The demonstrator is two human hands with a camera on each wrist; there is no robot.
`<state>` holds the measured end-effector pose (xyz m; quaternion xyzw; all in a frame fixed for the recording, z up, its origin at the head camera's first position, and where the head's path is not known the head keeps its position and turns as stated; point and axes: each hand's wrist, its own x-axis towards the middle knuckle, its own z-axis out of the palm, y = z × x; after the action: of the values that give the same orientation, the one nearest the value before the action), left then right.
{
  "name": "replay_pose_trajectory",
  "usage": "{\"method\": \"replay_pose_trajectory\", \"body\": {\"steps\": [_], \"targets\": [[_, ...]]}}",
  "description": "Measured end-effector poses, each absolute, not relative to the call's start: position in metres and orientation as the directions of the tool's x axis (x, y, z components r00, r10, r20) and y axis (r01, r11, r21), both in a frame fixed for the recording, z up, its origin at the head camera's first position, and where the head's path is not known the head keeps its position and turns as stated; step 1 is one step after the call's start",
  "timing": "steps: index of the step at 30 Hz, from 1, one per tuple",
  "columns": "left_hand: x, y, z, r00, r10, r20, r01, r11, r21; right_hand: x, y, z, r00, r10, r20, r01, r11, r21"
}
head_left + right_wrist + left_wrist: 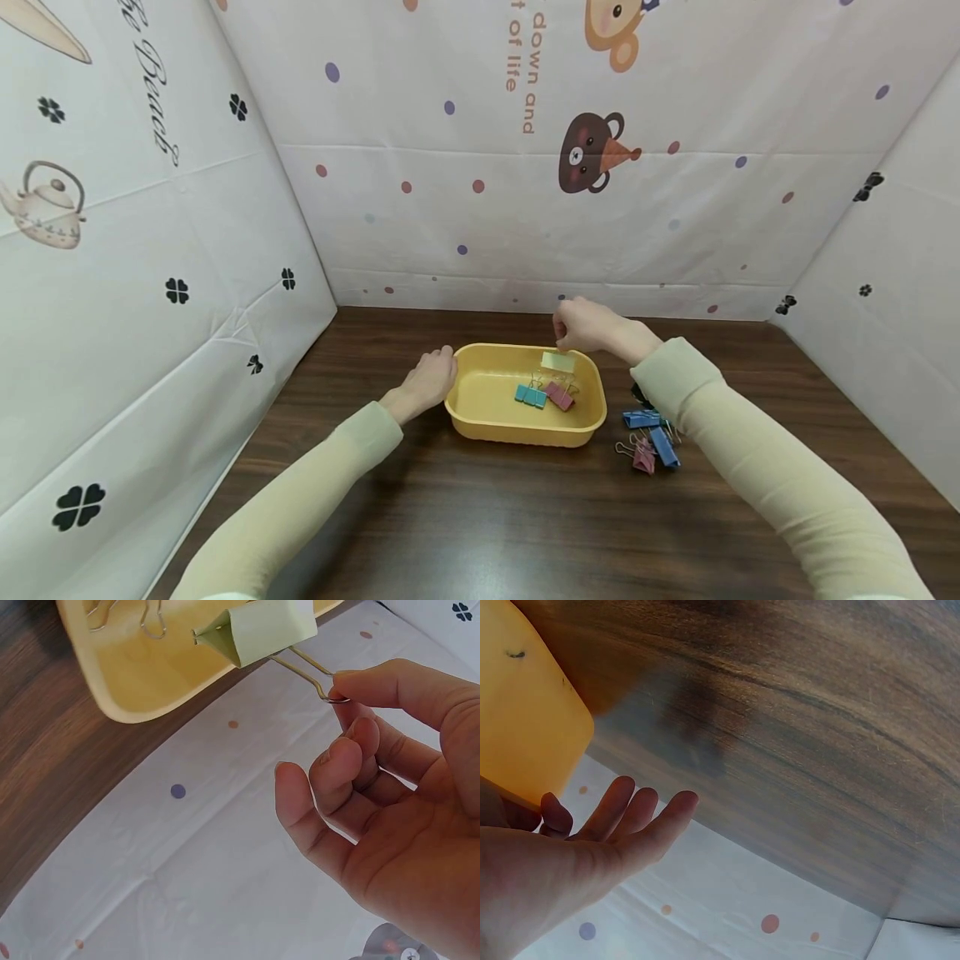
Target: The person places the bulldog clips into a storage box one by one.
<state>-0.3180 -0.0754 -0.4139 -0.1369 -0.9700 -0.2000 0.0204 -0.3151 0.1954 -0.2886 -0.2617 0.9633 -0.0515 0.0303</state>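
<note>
Left hand [423,382]: is touching yellow tray [510,433], grip indeterminate
Right hand [588,323]: is pinching pale-green clip [271,634]
Yellow tray: is holding teal clip [530,397], pink clip [559,397]

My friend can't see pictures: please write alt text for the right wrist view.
A right hand pinches a pale green binder clip by its wire handle over a yellow tray, with a wood-grain tabletop and spotted white sheet beyond.
</note>
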Motion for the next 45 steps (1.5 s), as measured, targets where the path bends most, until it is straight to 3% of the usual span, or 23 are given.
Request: {"method": "replay_pose_trajectory", "body": {"steps": [45], "targets": [[-0.318,-0.075,-0.414,-0.962,0.256,0.097,0.274,0.884,0.378,-0.321,0.140,-0.310,-0.819,-0.569,-0.074,-0.542,0.810,-0.225]]}}
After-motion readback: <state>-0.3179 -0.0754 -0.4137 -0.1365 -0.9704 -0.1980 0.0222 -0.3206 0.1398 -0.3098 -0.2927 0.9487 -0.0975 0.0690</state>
